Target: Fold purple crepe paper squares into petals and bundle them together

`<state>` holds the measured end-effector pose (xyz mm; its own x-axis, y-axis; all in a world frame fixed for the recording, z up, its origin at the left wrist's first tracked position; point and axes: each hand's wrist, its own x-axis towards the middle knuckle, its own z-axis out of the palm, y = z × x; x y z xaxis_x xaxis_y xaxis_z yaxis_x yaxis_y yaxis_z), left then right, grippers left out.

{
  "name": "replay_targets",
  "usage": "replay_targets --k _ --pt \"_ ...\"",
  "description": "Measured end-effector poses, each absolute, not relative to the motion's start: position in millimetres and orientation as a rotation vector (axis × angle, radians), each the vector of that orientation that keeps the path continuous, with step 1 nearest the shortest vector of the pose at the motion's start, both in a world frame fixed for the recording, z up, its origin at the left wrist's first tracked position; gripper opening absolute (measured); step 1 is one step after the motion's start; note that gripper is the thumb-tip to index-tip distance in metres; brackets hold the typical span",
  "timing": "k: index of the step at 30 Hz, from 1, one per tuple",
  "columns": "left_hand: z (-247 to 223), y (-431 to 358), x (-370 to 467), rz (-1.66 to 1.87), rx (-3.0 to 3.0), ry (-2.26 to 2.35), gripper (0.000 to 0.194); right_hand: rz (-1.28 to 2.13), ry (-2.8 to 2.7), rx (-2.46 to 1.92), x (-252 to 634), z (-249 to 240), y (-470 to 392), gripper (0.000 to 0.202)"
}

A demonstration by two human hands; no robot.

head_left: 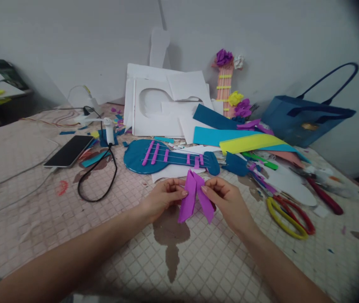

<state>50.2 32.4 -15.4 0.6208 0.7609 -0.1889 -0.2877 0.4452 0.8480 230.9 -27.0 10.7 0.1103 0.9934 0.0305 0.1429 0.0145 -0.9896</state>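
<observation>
Pinched between the fingers of both hands is a folded strip of purple paper (188, 202), its two tails hanging down and spread apart. My left hand (166, 195) grips the left tail with thumb and forefinger. On the other side, my right hand (225, 197) pinches the right tail near its edge. Just beyond the hands lies a blue paper guitar (146, 156) with purple crosspieces and pale strings along its neck. The purple strip's top point comes close to the guitar's neck in view.
Scissors with yellow and red handles (288, 216) and red-handled pliers (325, 195) lie at right. Behind them are coloured paper strips (245, 143) and a blue bag (306, 120). A phone (68, 151) and black cord loop (97, 198) are at left. White cut-out boards (157, 120) lean against the wall.
</observation>
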Motion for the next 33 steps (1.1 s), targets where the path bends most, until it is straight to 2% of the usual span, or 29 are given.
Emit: replay_targets --k 16,24,33 --pt "-13.9 26.1 51.8 0.713 0.953 0.627 0.034 0.916 -1.3 -1.411 219.7 11.3 -31.0 0.024" --pt "-11.7 25.3 51.0 0.712 0.899 0.626 0.035 1.002 -1.329 -1.381 220.5 15.0 -32.3 0.019" --pt "-10.2 25.2 51.4 0.714 0.869 0.618 0.035 0.773 -1.412 -1.423 216.1 8.1 -35.1 0.013"
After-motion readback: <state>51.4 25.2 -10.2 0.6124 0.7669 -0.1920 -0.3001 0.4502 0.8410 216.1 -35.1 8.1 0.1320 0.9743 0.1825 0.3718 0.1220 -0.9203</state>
